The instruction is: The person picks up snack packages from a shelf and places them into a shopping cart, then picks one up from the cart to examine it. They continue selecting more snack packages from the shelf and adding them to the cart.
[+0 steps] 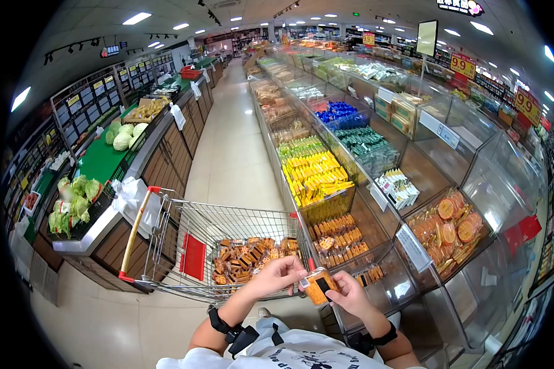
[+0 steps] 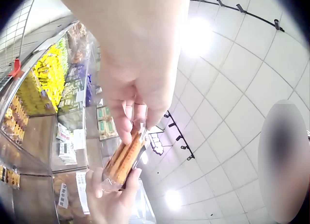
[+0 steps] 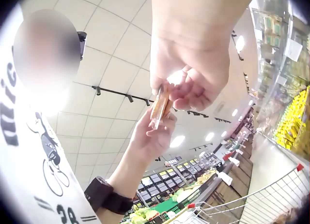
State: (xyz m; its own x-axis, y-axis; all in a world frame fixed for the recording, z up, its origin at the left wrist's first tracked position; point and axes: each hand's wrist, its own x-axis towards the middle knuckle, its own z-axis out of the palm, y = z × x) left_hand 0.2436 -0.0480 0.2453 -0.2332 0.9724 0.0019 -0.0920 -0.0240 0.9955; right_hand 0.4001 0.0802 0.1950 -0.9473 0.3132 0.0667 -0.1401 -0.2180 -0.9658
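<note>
Hands pinch a crinkly, clear-wrapped orange snack

Ceiling lights: lit, upper left of the head view. Floor: pale, glossy, running between wooden cabinets and clear-walled bins.

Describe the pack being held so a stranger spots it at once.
Find the wire shopping cart, then the two hands meeting by its near right corner. Between the left hand and the right hand is a small clear-wrapped pack, orange-brown with a black patch. Similar packs lie heaped in the cart, but only this one is held.
</note>
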